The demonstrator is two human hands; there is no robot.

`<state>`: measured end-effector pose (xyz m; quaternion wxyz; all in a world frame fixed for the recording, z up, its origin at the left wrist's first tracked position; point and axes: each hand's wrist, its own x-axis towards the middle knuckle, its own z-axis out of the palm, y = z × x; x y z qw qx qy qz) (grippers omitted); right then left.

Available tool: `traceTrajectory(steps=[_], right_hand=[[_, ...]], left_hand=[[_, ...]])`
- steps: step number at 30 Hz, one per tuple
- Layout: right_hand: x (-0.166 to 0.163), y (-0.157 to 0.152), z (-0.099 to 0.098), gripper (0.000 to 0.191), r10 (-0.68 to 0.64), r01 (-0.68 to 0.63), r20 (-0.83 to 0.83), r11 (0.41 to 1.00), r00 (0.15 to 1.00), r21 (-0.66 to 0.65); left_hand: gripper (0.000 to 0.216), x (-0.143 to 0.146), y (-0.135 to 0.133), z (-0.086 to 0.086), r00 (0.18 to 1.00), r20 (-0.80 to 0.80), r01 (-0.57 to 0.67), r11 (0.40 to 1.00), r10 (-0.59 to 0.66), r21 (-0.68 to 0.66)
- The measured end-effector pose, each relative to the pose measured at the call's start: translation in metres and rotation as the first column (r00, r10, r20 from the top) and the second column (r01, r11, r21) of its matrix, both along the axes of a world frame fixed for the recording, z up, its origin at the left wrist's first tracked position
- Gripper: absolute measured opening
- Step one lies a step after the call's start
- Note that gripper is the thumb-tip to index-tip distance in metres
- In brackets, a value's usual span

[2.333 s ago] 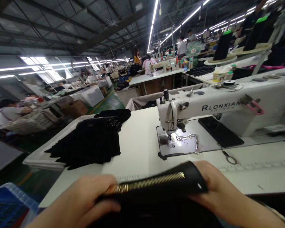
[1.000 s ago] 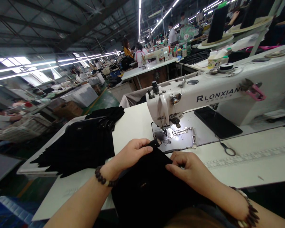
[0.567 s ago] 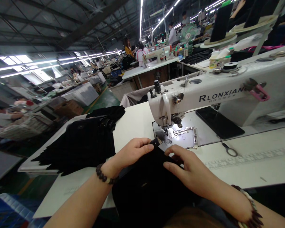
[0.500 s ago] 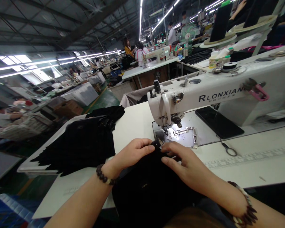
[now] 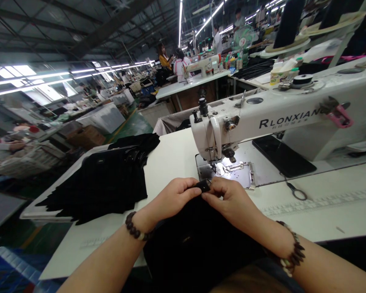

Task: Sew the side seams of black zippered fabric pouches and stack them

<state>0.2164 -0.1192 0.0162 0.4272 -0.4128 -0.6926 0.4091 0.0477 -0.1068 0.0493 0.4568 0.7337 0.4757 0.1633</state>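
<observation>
A black fabric piece hangs over the table's front edge, with a small light mark on it. My left hand pinches its narrow top end between thumb and fingers. Close beside it, my right hand is closed on the same end, thumb against fingertips. Between the two hands shows a short folded black strip with a small shiny spot. Just beyond the fingertips stand the needle and presser foot of a white sewing machine; the fabric is in front of the foot, not under it.
Stacked black fabric pieces lie in a white tray at the left. On the right are a black phone, a small ring-handled tool and pink-handled snips on the machine arm. A blue basket stands lower left.
My right hand has moved slightly left and its spread fingers have closed on the fabric's end. The left hand keeps its pinch. The view has shifted a little.
</observation>
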Motion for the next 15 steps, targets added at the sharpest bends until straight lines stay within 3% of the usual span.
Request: traceTrajectory(steps=[3,10,15], right_hand=[[0.002,0.0,0.001,0.019,0.012,-0.011,0.025,0.999,1.0,-0.049],[0.017,-0.003,-0.007,0.025,0.131,-0.104,0.054,0.932,0.99,-0.346],[0.016,-0.005,-0.011,0.025,0.097,-0.074,0.057,0.942,0.994,-0.327]], left_hand=[[0.02,0.0,0.0,0.0,0.999,-0.034,0.0,0.999,0.001,0.05],[0.022,-0.007,0.003,0.001,0.995,-0.049,-0.088,0.996,0.088,-0.002],[0.023,-0.008,0.002,0.0,0.994,-0.064,-0.089,0.996,0.088,-0.026]])
